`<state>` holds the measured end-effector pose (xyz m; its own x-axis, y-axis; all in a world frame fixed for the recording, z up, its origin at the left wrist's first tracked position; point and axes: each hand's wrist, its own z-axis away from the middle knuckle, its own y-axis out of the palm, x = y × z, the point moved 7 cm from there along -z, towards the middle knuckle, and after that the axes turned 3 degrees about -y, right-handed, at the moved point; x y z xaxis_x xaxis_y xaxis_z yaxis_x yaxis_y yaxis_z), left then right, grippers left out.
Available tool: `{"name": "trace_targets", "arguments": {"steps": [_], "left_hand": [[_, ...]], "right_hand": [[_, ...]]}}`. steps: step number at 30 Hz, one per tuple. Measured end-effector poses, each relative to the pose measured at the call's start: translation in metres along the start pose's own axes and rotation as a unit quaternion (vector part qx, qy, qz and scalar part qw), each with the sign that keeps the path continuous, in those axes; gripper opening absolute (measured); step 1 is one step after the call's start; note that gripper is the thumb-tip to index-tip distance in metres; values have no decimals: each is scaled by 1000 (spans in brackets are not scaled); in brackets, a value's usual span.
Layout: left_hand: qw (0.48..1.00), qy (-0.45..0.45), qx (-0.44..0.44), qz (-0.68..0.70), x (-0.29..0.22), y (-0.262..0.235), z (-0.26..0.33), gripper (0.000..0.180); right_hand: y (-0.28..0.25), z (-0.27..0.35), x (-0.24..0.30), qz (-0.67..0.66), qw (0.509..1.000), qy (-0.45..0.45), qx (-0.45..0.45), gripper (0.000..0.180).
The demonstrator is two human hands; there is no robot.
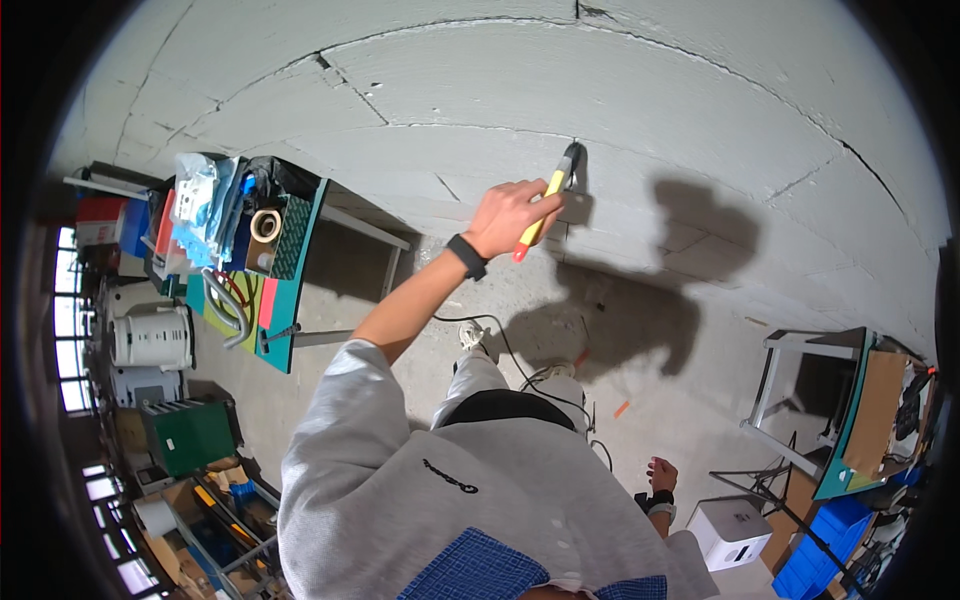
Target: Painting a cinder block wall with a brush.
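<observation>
My left hand [508, 218] is closed around the yellow, red-ended handle of a paintbrush [548, 207]. The dark tip of the brush points up and touches, or nearly touches, the pale block wall [480, 85] close to a horizontal joint. A black band circles my left wrist. Low at my right side hangs my right hand [660, 476], with its fingers loosely bent and nothing seen in them. It is near a white box-shaped device [728, 532] on the floor.
At left stands a green-topped table [300, 290] bearing plastic bags, a tape roll and a clamp. Another table [845, 420] with cardboard is at right, beside a blue crate [825, 545] and a black tripod [770, 490]. A black cable [503, 335] runs by my feet.
</observation>
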<state>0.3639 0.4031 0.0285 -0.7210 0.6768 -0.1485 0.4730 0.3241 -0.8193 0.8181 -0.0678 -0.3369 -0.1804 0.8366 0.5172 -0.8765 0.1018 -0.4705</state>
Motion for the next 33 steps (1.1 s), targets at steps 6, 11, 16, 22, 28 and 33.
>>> {"name": "trace_targets", "arguments": {"steps": [6, 11, 16, 22, 28, 33], "left_hand": [[989, -124, -45, -64, 50, -22, 30, 8], [989, -116, -91, -6, 58, -32, 42, 6], [997, -75, -16, 17, 33, -3, 17, 7], [989, -123, -62, -56, 94, -37, 57, 6], [998, -19, -37, -57, 112, -51, 84, 10], [997, -21, -54, -47, 149, -66, 88, 10]], "right_hand": [[-8, -3, -14, -10, 1000, -8, 3, 25], [1, 8, -35, -20, 999, 38, 4, 21], [4, 21, -39, -22, 999, 39, 10, 23], [1, 42, -34, -21, 999, 37, -31, 24], [30, 67, -42, -18, 999, 47, -17, 26], [54, 88, 1, 8, 999, 34, -20, 25]]}}
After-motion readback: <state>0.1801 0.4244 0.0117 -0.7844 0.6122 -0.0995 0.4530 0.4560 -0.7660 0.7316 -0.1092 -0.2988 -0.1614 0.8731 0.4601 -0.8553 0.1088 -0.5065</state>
